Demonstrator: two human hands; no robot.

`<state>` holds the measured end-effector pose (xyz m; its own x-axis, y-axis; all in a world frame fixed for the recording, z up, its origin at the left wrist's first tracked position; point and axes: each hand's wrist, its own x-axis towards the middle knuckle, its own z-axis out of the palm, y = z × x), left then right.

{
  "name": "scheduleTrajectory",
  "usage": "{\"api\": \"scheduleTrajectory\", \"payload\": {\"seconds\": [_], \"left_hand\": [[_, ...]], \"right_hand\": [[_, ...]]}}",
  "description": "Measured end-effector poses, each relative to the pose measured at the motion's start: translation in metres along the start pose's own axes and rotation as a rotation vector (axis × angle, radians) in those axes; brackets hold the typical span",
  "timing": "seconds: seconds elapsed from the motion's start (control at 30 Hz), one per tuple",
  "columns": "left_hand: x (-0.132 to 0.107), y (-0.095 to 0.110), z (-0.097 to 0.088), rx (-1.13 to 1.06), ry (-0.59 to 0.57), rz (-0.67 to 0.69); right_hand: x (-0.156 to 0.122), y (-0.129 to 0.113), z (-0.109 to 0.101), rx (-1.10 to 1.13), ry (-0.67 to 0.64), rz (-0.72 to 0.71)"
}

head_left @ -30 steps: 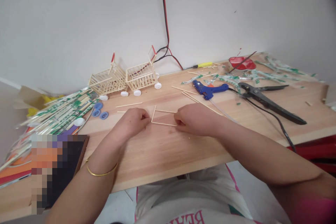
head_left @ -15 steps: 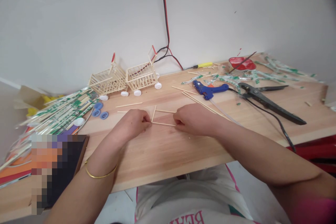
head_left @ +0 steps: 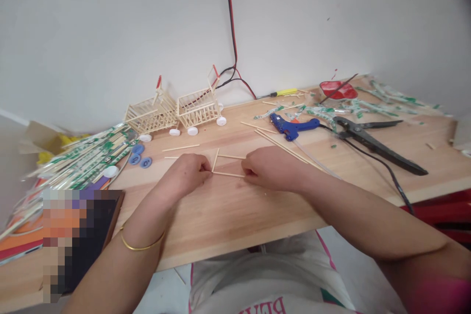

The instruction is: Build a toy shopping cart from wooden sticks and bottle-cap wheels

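A small frame of thin wooden sticks [head_left: 228, 174] lies on the table between my hands. One short stick stands crosswise at its left end, and two longer ones run right from it, roughly parallel. My left hand [head_left: 188, 172] is closed, its thumb and finger pinching the frame's near left corner. My right hand [head_left: 270, 168] closes over the right ends of the two longer sticks and hides them. Two loose sticks [head_left: 181, 147] lie beyond my left hand, one partly behind it. Longer sticks [head_left: 272, 141] lie beyond my right hand.
Two wheeled stick carts [head_left: 198, 110] stand by the wall. Blue wheels [head_left: 146, 162] sit near wrapped chopsticks [head_left: 91, 157] at left. A blue glue gun [head_left: 294, 126], large cutters [head_left: 379, 144] with dark handles, a red dish [head_left: 338, 90] and torn wrappers [head_left: 390, 93] occupy the right.
Both hands stay at the stick frame with almost no movement. The whole view has shifted very slightly.
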<state>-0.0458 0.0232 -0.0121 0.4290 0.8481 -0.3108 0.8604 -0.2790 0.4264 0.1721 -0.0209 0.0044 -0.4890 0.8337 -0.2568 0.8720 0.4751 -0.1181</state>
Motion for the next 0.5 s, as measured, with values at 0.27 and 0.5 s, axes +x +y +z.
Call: {"api": "scheduleTrajectory", "payload": {"seconds": [0.27,0.5], "left_hand": [[-0.0003,0.0003,-0.0011,0.002,-0.011,-0.001],[-0.0012,0.0019,-0.0026,-0.003,-0.020,-0.012]], "right_hand": [[0.0007,0.0001,0.0010,-0.002,0.014,-0.006],[-0.0009,0.0037,-0.0001,0.038,0.036,-0.022]]}}
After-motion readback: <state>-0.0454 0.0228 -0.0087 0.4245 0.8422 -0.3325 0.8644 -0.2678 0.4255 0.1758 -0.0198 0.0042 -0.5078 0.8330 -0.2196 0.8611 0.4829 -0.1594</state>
